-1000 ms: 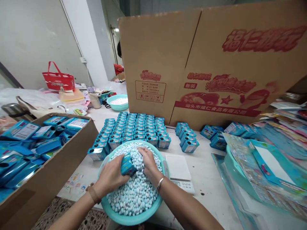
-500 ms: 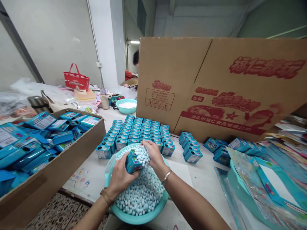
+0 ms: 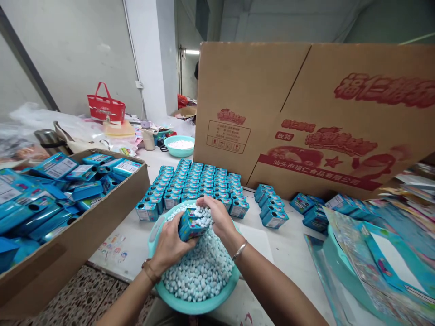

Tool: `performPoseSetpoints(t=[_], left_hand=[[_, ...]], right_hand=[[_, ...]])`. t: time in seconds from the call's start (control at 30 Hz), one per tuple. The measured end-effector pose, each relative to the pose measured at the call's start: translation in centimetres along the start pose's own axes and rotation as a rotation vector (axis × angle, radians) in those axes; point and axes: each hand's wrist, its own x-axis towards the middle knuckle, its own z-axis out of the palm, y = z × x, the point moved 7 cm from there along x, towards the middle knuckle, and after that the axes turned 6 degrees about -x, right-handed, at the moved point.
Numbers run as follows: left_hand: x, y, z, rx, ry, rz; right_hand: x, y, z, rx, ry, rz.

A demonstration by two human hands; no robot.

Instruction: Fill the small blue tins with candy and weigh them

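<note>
A teal basin (image 3: 190,305) heaped with small white and pale blue candies (image 3: 200,269) sits at the table's front edge. My left hand (image 3: 170,246) is closed round a small blue tin (image 3: 190,226), held just above the candies. My right hand (image 3: 217,217) is cupped against the tin's open top with a handful of candies in it. Behind the basin stand several rows of the same blue tins (image 3: 197,183).
A cardboard box (image 3: 78,235) full of blue tins lies at the left. A tall printed carton (image 3: 306,117) stands behind the rows. More tins (image 3: 272,213) and glossy blue packaging (image 3: 380,253) lie at the right. Another teal bowl (image 3: 180,147) and a red bag (image 3: 106,108) are further back.
Both hands have lifted out of the candy heap. The tin came up with the left hand, and the right hand brought candies to its top. The view tilted upward.
</note>
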Motion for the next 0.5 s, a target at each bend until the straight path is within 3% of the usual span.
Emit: performPoseSetpoints(t=[0.27, 0.5], left_hand=[[-0.1, -0.3, 0.3, -0.092, -0.011, -0.032], [0.0, 0.2, -0.8, -0.143, -0.015, -0.019]], right_hand=[[-0.3, -0.4, 0.6, 0.047, 0.017, 0.000], [-1.3, -1.4, 1.9, 0.054, 0.020, -0.099]])
